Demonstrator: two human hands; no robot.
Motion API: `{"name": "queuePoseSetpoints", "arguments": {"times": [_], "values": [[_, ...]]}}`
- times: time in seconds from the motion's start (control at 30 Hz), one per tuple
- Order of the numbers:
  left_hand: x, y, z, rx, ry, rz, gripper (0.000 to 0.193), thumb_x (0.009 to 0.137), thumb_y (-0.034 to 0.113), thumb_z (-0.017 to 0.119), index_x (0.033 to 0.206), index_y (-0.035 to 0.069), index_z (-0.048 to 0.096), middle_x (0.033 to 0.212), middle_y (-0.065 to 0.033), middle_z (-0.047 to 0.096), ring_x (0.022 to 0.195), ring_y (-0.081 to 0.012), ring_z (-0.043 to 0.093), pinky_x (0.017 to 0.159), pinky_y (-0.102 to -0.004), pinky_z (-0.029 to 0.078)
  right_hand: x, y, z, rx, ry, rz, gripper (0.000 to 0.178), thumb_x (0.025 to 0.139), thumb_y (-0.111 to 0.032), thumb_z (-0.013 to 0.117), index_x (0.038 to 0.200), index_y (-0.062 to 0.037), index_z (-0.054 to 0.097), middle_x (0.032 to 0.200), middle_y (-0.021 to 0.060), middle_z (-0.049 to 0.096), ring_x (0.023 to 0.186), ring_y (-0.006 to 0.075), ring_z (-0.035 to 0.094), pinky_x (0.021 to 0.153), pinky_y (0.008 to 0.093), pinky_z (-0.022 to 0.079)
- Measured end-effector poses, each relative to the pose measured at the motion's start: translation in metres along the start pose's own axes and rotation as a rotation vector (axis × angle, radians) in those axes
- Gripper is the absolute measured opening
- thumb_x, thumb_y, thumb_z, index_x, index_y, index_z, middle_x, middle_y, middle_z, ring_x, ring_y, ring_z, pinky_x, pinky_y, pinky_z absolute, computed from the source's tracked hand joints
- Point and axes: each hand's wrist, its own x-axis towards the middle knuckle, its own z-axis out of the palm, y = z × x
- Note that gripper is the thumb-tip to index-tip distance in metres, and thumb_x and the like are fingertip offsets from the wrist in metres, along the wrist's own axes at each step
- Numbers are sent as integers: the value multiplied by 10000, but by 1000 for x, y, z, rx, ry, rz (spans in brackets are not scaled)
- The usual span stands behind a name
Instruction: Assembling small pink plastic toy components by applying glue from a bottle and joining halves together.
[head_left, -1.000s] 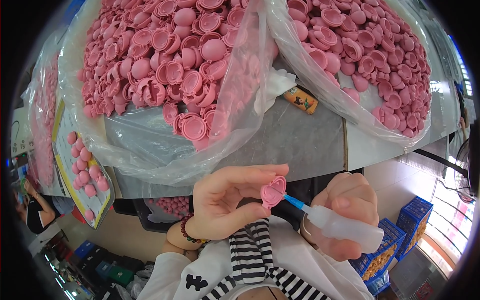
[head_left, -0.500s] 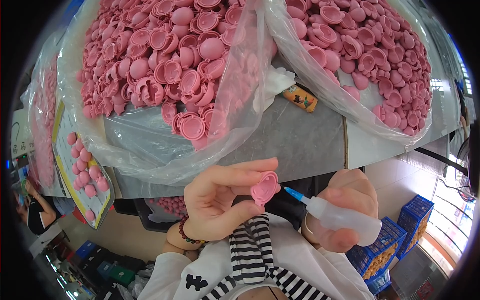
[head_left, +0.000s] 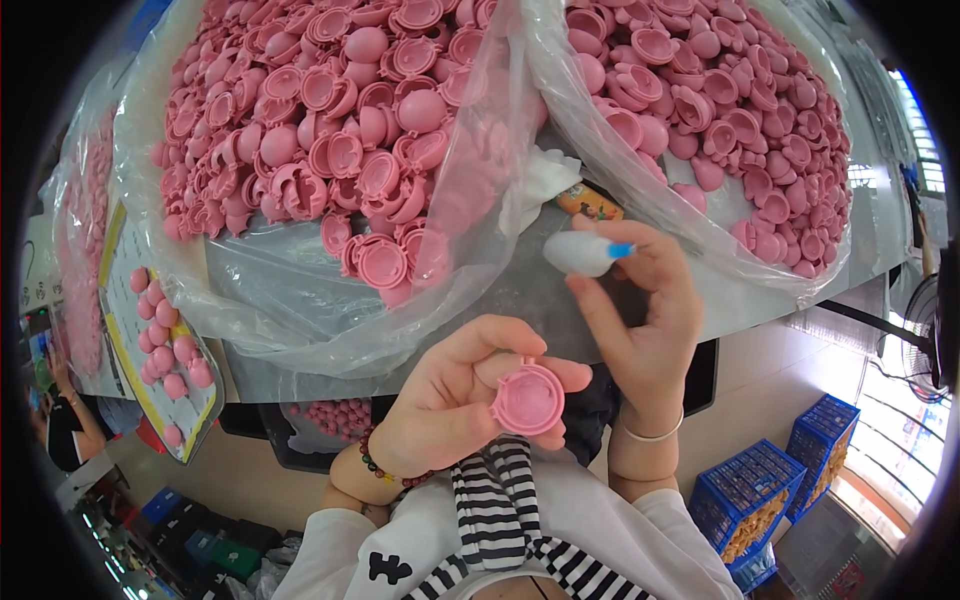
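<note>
A round pink plastic shell [head_left: 530, 400] is grasped by the left hand's [head_left: 435, 400] fingers before the grey worktop [head_left: 540, 308], while setting-down of a translucent blue-tipped plastic bottle [head_left: 577, 254] seems in hand, the right hand's [head_left: 655, 305] grip on it being impossible to tell and a clean release called for.

Landmark: crumpled white sheet [head_left: 548, 178], on grey desk [head_left: 540, 307]. Left of sheet: heap of pink plastic shells [head_left: 330, 90] in clear plastic bag [head_left: 290, 350]. Right: second pink heap [head_left: 740, 115]. Just beside, right: orange patterned packet [head_left: 590, 204]. Nearer the wearer than sheet: translucent white bottle [head_left: 578, 253] in right hand [head_left: 655, 305]; nearer yet, open round pink shell [head_left: 530, 398] in left hand [head_left: 450, 400]. Well right, nearer: blue plastic crates [head_left: 738, 488].
</note>
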Motion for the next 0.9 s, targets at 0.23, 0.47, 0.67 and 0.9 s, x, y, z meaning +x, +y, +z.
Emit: {"name": "queuePoseSetpoints", "arguments": {"times": [0.23,0.47,0.67,0.9], "values": [[-4,3,-7,202,-171,134,492,750,50,637,1172,-62,410,1154,-273,482,1082,-271,504,915,-352,397,22,7,-77,-591,432,-100,280,673,-28,652,942,-22,573,948,77,595,830,184,547,694,278,423],[2,2,0,337,-173,131,429,737,-71,602,1137,-60,450,1149,-221,501,1116,-272,475,933,-348,391,59,23,-90,-970,20,-235,289,668,-164,675,919,-52,586,872,60,580,836,236,506,701,325,399],[4,1,0,389,-168,129,431,734,-69,607,1136,-64,450,1149,-218,502,1110,-258,481,926,-343,398,54,26,-70,-1086,144,-200,277,656,-238,683,837,-43,608,792,51,566,794,247,497,637,342,386],[5,1,4,610,-33,317,459,720,-92,606,1145,-70,435,1168,-224,492,1020,-207,541,861,-316,447,7,-34,-70,-89,-173,-182,380,518,-77,759,878,-29,647,770,47,600,689,175,535,611,262,396]]}}
